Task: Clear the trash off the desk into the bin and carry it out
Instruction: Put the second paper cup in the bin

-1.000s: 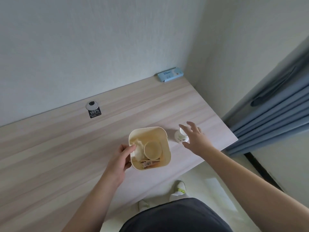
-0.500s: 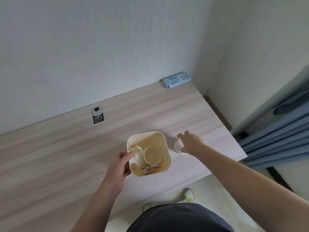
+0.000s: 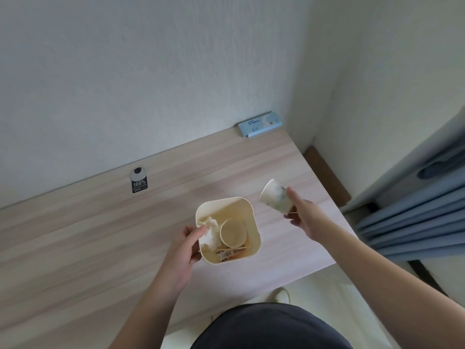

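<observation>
White paper cup (image 3: 276,199) tilted, rim toward bin | in right hand (image 3: 305,220) grip | cream square plastic bin (image 3: 254,230) just left-below, left hand (image 3: 185,250) gripping rim | cup probably empty

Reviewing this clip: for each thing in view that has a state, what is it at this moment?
Paper cup: lifted off the desk, tilted, mouth toward the bin.
Right hand: shut on the paper cup.
Bin: upright on the desk, open, partly filled with trash.
Left hand: gripping the bin's left rim.
Blue box: closed, against the wall.
</observation>
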